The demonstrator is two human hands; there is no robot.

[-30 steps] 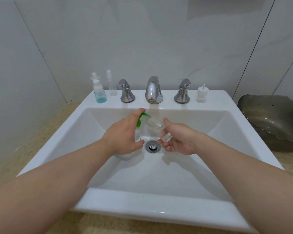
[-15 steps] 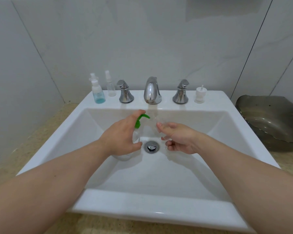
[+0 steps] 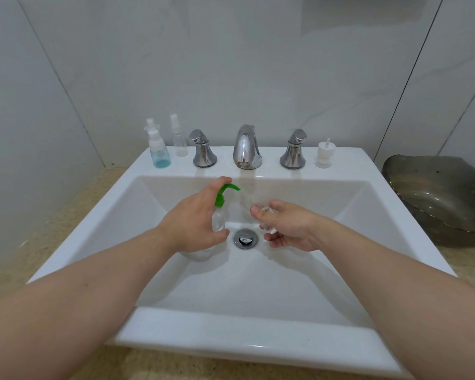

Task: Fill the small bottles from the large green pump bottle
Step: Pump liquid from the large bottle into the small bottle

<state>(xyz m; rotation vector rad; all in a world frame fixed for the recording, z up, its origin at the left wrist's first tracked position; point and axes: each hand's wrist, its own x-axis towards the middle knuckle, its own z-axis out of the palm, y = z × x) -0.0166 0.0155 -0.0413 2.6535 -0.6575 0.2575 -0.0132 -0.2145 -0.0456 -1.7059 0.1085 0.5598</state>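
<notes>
Pump bottles: one, a clear pump bottle with a green pump head, standing in the basin of the sink, just left of the drain.
Small bottles: three. A blue-tinted spray bottle and a clear spray bottle stand side by side on the back ledge at the left; a small clear bottle is held over the basin.
Loose tops: one white spray top, on the ledge at the far right.
Tap fittings: one faucet spout between two handles.
Other: one dark bowl on the countertop, right of the sink.
Left hand: the left hand wraps around the pump bottle's body, thumb low near the drain, index finger raised and lying on top of the green head; the nozzle points right.
Right hand: the right hand pinches the small clear bottle between thumb and curled fingers, just right of the nozzle. The bottle's outline is faint; whether its mouth meets the nozzle cannot be told.
Arms: both forearms reach in from the bottom corners, converging above the drain.
</notes>
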